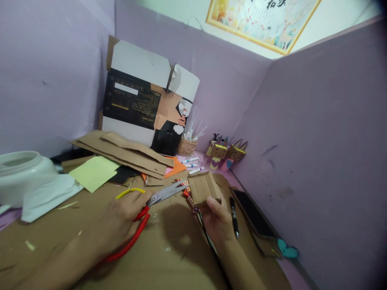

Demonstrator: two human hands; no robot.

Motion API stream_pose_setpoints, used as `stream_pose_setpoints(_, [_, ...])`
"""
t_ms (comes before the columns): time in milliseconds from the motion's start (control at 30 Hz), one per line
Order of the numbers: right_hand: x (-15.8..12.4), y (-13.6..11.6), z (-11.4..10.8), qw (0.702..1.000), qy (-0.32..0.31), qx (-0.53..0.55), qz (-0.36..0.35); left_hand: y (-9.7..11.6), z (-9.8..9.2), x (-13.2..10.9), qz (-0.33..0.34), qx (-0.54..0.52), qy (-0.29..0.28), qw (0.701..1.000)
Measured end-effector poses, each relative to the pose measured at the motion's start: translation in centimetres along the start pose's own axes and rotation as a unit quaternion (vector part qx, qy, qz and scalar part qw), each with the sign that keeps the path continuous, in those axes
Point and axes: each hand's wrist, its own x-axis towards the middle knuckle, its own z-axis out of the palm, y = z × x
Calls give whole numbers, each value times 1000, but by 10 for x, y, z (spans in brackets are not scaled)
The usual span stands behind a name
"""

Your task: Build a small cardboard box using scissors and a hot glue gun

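My left hand (127, 209) is closed round a pair of scissors (163, 197) with red and yellow handles. Their blades are slightly parted and point right, toward a small square piece of cardboard (203, 187). That piece is gripped in my right hand (219, 217), the thumb lying on its front face and the other fingers mostly hidden behind. The blade tips look close to the cardboard's left edge; whether they touch it I cannot tell. Under both hands lies a large brown cardboard sheet (160, 257). Just right of my right hand is a black pen (234, 217).
Cardboard strips (127, 153) and yellow-green paper (93, 173) lie at left, beside a white container (24, 177). A flattened box (133, 100) leans on the back wall. Markers (196, 171), a small basket (186, 147) and cardboard figures (219, 151) stand behind. A phone (254, 213) lies right.
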Motion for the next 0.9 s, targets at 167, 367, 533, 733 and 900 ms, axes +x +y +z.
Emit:
stream_pose_setpoints(167, [-2,-2,3,1000,-15,-3,8,0,2,0,-16,13,-8,1000])
stream_pose_setpoints(367, [-3,-2,3,1000,-29,-5,9,4,-1,1,-22,17,-27,999])
stream_pose_setpoints(533, [-3,-2,5,999,-27,-29,-14,3,-1,1,-39,27,-37,998])
stream_pose_setpoints(733, [0,8,-3,994,-27,-80,-67,7,-5,1,-62,-9,-65,996])
stream_pose_setpoints(900, [2,9,-11,986,-12,-147,-76,14,-11,4,-94,-41,-81,991])
